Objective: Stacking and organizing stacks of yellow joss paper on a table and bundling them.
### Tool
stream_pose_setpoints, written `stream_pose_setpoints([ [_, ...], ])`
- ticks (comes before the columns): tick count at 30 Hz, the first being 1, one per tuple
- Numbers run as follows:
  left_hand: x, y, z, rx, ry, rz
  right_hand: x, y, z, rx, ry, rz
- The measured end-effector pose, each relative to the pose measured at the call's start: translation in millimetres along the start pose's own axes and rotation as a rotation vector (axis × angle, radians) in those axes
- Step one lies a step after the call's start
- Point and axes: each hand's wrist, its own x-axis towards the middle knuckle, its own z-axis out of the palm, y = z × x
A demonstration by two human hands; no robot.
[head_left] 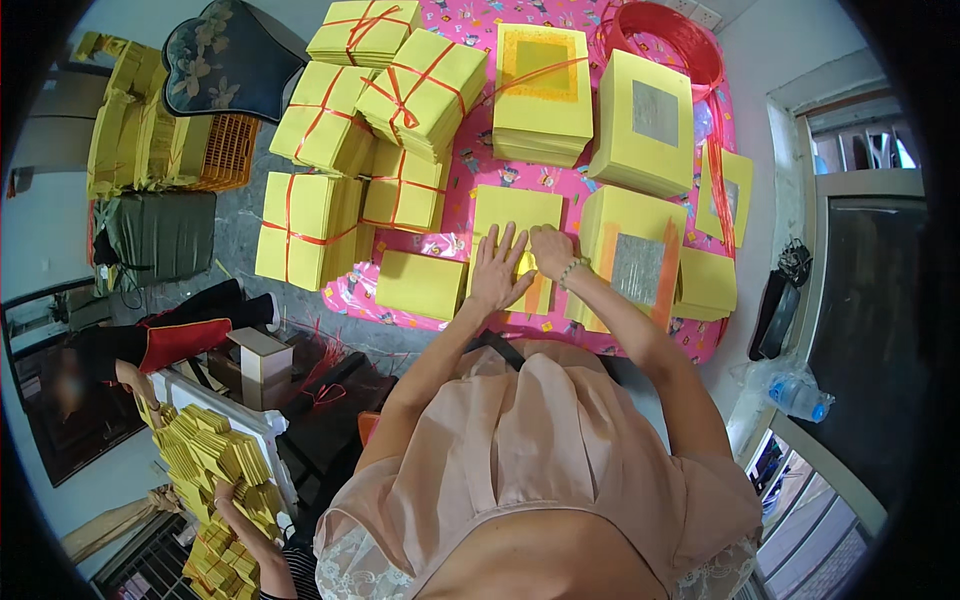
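A yellow paper sheet (515,204) with an orange patch near its lower edge lies in front of me on the table. My left hand (495,270) rests flat on its left side, fingers spread. On its right half, my right hand (551,250) is closed with curled fingers at a raised fold in the paper; the fingertips are partly hidden. A bracelet circles that wrist. Close by on the right stands a stack of yellow paper (600,230) with a silver square and orange bands. A plain yellow stack (420,285) sits at the left.
Bundles (310,222) tied with red string are piled at the left. Further paper stacks (542,140) stand behind, near a red string coil (712,60). Pink patterned cloth (470,160) covers the table. At lower left, co-workers' hands touch folded yellow pieces (215,440) on another table.
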Motion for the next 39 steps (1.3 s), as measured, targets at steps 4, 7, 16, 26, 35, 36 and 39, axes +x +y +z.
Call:
stream_pose_setpoints([
  [4,1.9,-3.1,-1.9,0.0,0.015,0.018,2.9,8.2,8.7,-0.014,0.037,-0.023],
  [7,-4.5,-12.0,-6.4,-0.033,0.025,0.017,2.5,9.0,8.5,0.021,0.049,-0.014],
  [16,-8.3,-18.3,-6.6,0.004,0.033,0.019,7.2,6.5,20.9,-0.028,0.099,0.017],
  [26,-7.0,-26.4,-22.9,-0.288,0.231,0.028,-8.9,6.6,7.8,-0.374,0.318,-0.214],
  [35,2.2,0.6,24.8,-1.154,0.26,-0.803,-3.1,12.7,10.8,-0.554,0.297,-0.374],
  [36,9.6,1.7,27.4,-1.153,0.273,-0.816,-5.8,9.5,7.5,-0.574,0.316,-0.386],
  [39,29.4,13.7,15.8,-1.498,0.295,-0.888,-27.7,0.0,-15.3,-0.571,0.354,-0.359],
])
